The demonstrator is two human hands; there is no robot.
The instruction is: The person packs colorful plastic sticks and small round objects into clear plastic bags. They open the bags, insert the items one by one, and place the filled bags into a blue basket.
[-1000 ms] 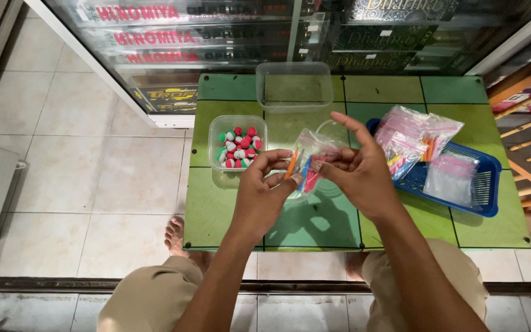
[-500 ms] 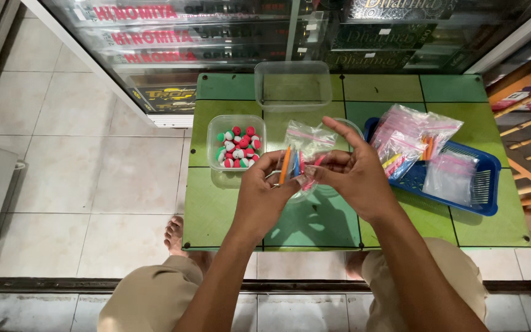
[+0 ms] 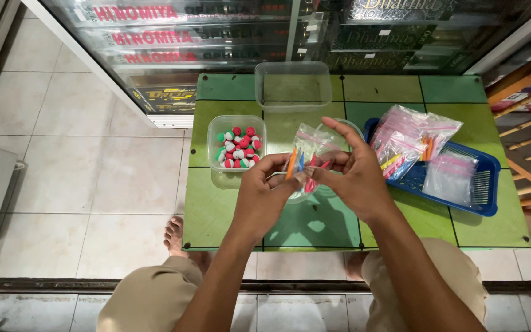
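I see my left hand (image 3: 264, 193) and right hand (image 3: 353, 178) meeting over the green table (image 3: 222, 209), both pinching one small clear bag (image 3: 307, 142) with orange, blue and pink sticks (image 3: 292, 163) inside. Left of them sits a clear tub (image 3: 236, 144) of red, white and green pieces; behind, an empty clear tub (image 3: 292, 85). Right, a blue basket (image 3: 488, 184) carries more filled clear bags (image 3: 408, 138). Beyond the table stands a glass cabinet (image 3: 173, 55) with red-lettered strips; pale floor tiles (image 3: 87, 178) lie left.

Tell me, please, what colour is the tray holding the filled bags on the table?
Blue: the slotted plastic tray shows best, and only, in the head view.
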